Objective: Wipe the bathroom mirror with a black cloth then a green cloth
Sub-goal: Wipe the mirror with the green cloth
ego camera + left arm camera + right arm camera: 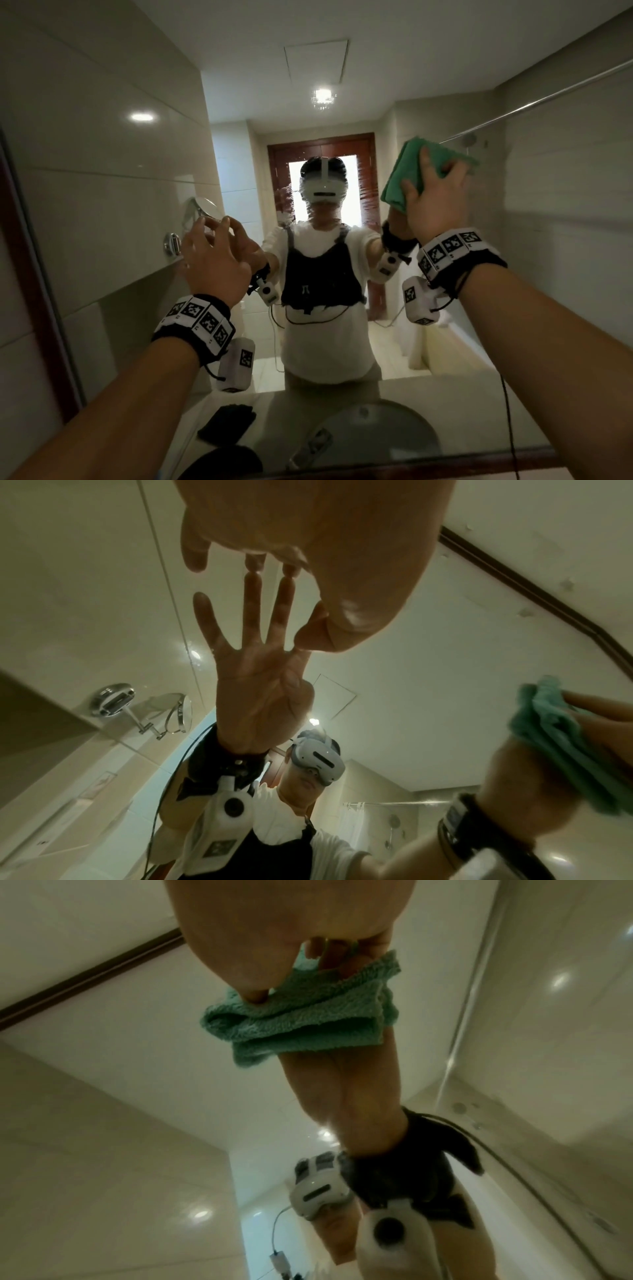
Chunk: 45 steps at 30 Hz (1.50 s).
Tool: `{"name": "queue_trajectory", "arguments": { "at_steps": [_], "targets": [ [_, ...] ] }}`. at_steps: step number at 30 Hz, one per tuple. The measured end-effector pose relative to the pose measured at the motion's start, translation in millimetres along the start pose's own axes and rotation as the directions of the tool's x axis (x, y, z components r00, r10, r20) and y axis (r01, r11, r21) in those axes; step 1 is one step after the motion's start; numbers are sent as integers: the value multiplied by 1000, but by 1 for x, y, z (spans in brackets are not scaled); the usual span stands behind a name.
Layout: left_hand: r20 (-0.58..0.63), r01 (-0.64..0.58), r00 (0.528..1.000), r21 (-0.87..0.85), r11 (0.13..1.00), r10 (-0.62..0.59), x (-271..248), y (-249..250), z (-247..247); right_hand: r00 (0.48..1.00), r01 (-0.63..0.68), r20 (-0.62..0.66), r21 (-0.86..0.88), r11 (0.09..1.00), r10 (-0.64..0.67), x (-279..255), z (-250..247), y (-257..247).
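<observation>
One mirror [548, 240] covers the wall ahead, bounded by a dark wood frame [37, 291] on the left and bottom edges. Streaks of moisture show on the glass in front of the reflected doorway. Two cloths are present. The green cloth [404, 178] is terry-textured and folded into several layers; the right hand [435, 202] presses it flat to the upper right of the glass, fingers spread over it and thumb hooked on its lower edge. The black cloth [227, 425] lies crumpled on the counter [462, 404] left of the single round basin [411, 431]. The left hand [214, 255] holds nothing: fingers extended, fingertips [255, 566] meeting their reflection on the glass.
</observation>
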<state>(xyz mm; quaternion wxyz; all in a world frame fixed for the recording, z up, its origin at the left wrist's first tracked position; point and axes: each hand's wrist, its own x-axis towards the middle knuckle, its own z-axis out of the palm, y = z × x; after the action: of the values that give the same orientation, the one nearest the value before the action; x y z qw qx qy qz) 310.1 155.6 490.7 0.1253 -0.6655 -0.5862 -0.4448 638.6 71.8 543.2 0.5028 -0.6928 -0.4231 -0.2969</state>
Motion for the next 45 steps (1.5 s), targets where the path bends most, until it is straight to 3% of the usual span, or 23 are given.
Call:
{"name": "queue_trajectory", "arguments": {
  "at_steps": [5,9,11,16,19,22,28,32,36,40,45],
  "targets": [
    [37,-41,998,17,999,41,1,-9,-7,984,178,27,34,984,-179,-6,24,-69],
    [75,-94,993,43,995,91,1,-18,-15,934,348,88,3,938,-347,-25,45,-134],
    [70,-105,992,-27,994,107,3,-25,-18,907,405,126,0,914,-402,-37,59,-166],
    [-77,-193,981,-294,936,178,6,-39,-31,851,500,166,38,865,-499,-69,87,-228],
    [-177,-274,959,-374,886,222,5,-39,-35,845,500,172,77,863,-506,-79,92,-240],
    [-257,-410,908,-375,831,332,13,-32,-35,835,515,163,107,851,-526,-77,89,-237],
    [-205,-510,860,-398,762,468,24,8,-26,814,524,199,153,838,-545,-65,74,-208],
    [-213,-606,795,-325,726,569,27,51,-16,841,477,186,188,859,-508,-41,55,-164],
    [-114,-654,753,-232,720,648,27,101,-2,886,420,128,189,888,-446,-14,32,-112],
    [-50,-635,770,-150,758,636,19,134,10,887,408,115,263,874,-448,-5,19,-80],
    [-78,-593,804,-46,804,589,18,138,7,894,379,84,381,843,-440,-12,18,-81]
  ]
}}
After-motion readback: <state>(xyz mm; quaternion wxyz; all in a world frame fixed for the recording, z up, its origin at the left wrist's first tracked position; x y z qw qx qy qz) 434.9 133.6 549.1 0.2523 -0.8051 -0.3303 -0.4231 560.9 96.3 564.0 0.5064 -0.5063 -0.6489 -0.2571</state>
